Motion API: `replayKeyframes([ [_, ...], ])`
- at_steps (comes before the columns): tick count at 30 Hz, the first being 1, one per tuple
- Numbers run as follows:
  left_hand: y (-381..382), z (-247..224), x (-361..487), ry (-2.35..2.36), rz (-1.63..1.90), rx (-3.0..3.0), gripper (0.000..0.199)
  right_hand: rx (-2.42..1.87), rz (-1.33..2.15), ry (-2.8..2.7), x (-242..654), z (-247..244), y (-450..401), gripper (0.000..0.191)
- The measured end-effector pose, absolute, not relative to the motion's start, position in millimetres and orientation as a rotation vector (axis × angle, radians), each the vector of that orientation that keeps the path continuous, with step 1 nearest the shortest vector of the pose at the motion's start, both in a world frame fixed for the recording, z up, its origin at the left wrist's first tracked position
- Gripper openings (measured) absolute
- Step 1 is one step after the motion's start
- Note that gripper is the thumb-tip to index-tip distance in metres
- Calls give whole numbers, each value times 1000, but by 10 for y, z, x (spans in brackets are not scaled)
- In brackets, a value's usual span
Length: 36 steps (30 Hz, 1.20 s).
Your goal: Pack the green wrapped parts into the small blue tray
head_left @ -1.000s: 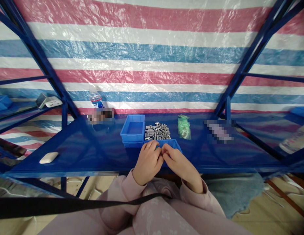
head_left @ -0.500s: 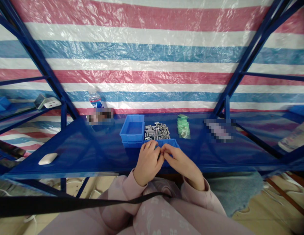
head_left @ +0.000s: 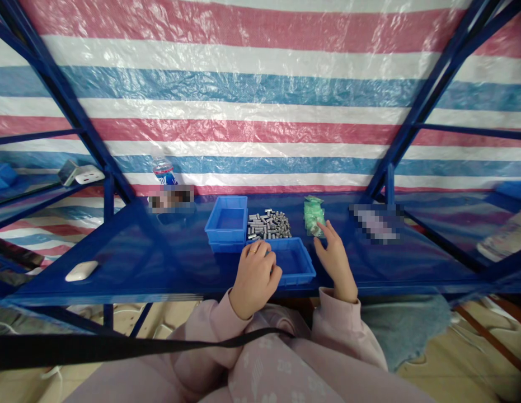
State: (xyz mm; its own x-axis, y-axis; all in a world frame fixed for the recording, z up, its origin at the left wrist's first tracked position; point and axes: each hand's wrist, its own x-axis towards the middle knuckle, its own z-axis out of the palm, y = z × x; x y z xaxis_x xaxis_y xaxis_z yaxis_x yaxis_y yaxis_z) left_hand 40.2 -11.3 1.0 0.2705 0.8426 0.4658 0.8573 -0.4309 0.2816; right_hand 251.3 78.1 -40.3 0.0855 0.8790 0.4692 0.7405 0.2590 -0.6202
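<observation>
My left hand (head_left: 256, 277), with a ring on one finger, is curled over the left part of a shallow blue tray (head_left: 304, 278); what it grips, if anything, is hidden. Fingers apart, my right hand (head_left: 336, 258) reaches to the near end of a pile of green plastic packets (head_left: 314, 215). Small metal cylinders (head_left: 269, 225) lie in a heap behind the tray. To their left sit stacked blue bins (head_left: 228, 220), the top one with nothing visible in it.
A bottle (head_left: 163, 170) stands at the back left beside a blurred patch. Near the left front edge lies a white rounded object (head_left: 81, 271). Blue frame posts (head_left: 389, 187) rise on both sides. Another person's denim-covered leg (head_left: 405, 327) shows at lower right.
My right hand has moved away from my left hand, right and forward to the green packets, and its fingers have spread. More of the front tray now shows. My left hand has stayed nearly in place.
</observation>
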Motion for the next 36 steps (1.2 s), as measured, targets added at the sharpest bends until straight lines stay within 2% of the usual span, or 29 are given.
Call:
replayKeyframes([
  [6, -122, 20, 406, -1671, -872, -2486, 11, -1556, 176, -1854, 2443, -493, 855, 53],
  [16, -127, 18, 407, -1671, -879, -2493, 11, -1809, 157, -1799, 2416, -325, 736, 35],
  [22, -133, 15, 401, -1677, -879, -2497, 11, -1897, 139, -1705, 2413, -256, 671, 39],
  [36, -123, 3, 391, -1674, -903, -2494, 12, -1646, 180, -1361, 2542, -244, 652, 35],
])
